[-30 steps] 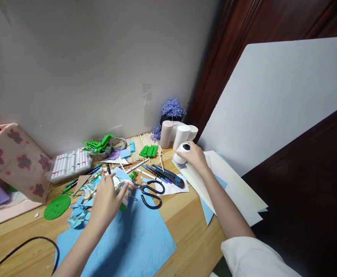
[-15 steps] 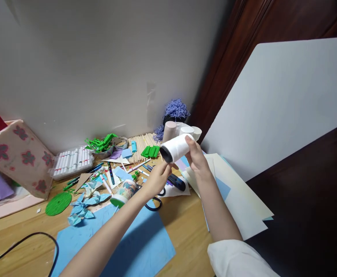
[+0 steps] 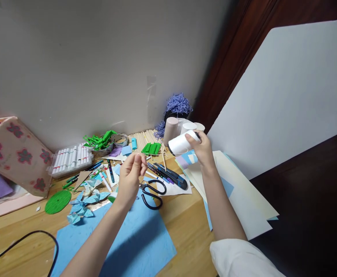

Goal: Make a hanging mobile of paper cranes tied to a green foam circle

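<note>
The right hand [image 3: 203, 148] is raised above the far right part of the counter [image 3: 185, 215], forearm stretched forward from a white sleeve [image 3: 243, 257], fingers wrapped round a white spool [image 3: 181, 144] that lies tilted, its dark open end facing left. The spool is off the counter, just in front of the upright paper cups [image 3: 182, 129] and above the stacked pale sheets [image 3: 243, 192].

The left hand [image 3: 132, 175] is lifted too, wrist bent, thumb and forefinger pinched together near the middle of the view (whether a thread runs between them and the spool is too fine to tell). It hangs well apart from the spool, above black scissors [image 3: 152, 192] that lie on the edge of a blue paper sheet [image 3: 122, 242].

Against the wall, a clear plastic case [image 3: 70, 159] holds a row of white markers lying side by side. Next to it a shallow bowl [image 3: 110, 144] carries green paper scraps. Behind the cups, a dark pot [image 3: 175, 111] is topped with purple yarn. A bundle of wooden sticks [image 3: 143, 140] lies flat between bowl and cups, with green folded pieces on it.
</note>
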Demonstrator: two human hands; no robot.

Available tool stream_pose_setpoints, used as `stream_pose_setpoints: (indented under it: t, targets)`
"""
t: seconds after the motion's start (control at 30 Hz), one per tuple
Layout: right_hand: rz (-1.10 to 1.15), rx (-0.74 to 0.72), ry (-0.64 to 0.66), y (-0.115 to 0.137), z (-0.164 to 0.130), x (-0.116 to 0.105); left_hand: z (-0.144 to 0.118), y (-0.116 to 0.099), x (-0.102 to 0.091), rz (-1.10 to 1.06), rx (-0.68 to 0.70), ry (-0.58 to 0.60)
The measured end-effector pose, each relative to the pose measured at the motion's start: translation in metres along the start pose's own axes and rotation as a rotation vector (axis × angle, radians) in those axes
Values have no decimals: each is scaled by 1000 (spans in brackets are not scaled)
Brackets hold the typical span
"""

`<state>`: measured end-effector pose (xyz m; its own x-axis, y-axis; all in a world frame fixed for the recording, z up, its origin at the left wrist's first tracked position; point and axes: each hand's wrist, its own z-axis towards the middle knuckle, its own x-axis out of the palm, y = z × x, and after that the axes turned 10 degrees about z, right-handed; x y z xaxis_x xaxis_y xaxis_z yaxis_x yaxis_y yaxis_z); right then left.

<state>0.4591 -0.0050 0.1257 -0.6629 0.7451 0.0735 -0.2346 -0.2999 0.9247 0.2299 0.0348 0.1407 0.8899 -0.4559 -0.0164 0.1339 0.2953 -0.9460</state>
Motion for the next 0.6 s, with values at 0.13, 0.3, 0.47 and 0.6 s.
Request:
stream_pose_setpoints:
  t: [0.13, 0.3, 0.47, 0.6]
  targets:
    - [-293, -43, 129, -1, 2, -8, 5, -11, -10, -142, 147, -200]
    - [-315, 48, 321, 2, 4, -19, 21, -17, -30, -423, 63, -196]
    - [129, 165, 560, 9, -1, -21, 24, -2, -24, -167, 2, -227]
    - [401, 250, 610, 14, -14, -3, 9, 16, 4, 286, 13, 7]
